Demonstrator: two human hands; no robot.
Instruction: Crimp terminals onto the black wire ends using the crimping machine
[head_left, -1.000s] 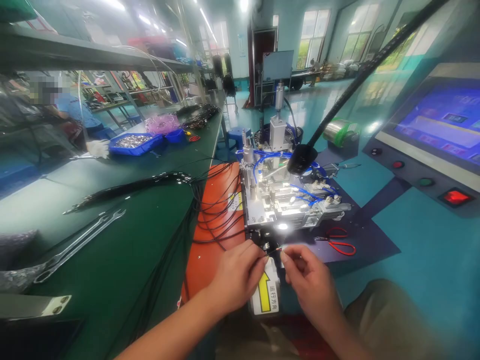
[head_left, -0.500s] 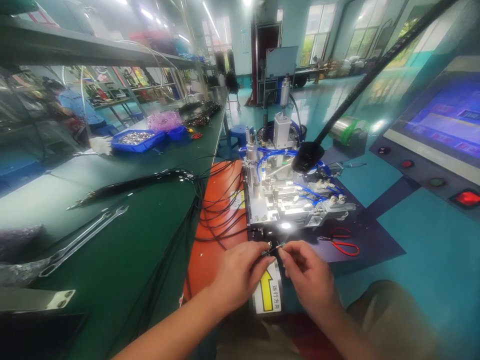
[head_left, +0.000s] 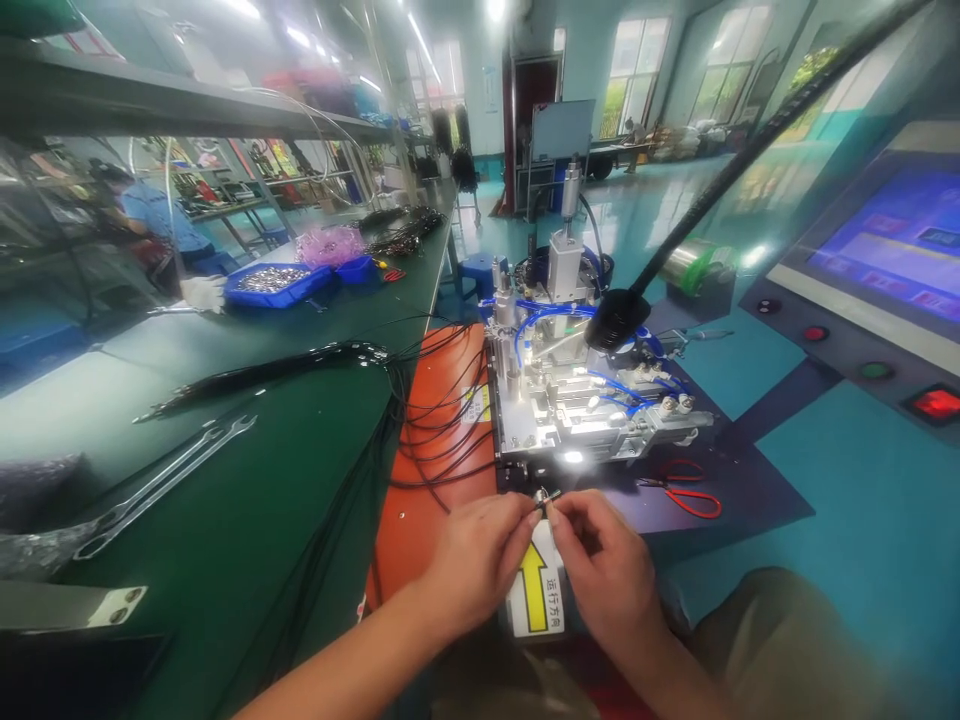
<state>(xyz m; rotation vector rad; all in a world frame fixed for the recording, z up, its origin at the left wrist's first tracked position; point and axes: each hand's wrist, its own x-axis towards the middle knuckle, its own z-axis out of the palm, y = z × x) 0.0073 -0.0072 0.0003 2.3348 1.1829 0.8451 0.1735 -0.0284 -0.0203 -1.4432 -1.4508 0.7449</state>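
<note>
My left hand (head_left: 484, 550) pinches a thin black cable (head_left: 541, 504) between thumb and forefinger, just in front of the lit metal machine. Close beside it, my right hand (head_left: 606, 560) is closed at the cable's end, where small coloured wires (head_left: 555, 495) show between the fingertips. Below the hands lies a white label with a yellow arrow (head_left: 534, 590). Several black cables (head_left: 442, 440) run across the orange mat (head_left: 401, 525) on the left toward the machine (head_left: 570, 390). The exact grip of the right fingertips is partly hidden.
Red-handled pliers (head_left: 694, 500) lie right of my hands. On the green bench are wrenches (head_left: 169, 485), a cable bundle (head_left: 285, 365) and a blue tray (head_left: 277, 285) of small metal parts. A control panel (head_left: 862, 330) stands at right; a black flexible arm (head_left: 720, 210) hangs over the machine. Another person (head_left: 161, 215) sits far left.
My right hand has shifted slightly left and down, closer to my left hand. The coloured wires at the cable end now stick up between the fingertips.
</note>
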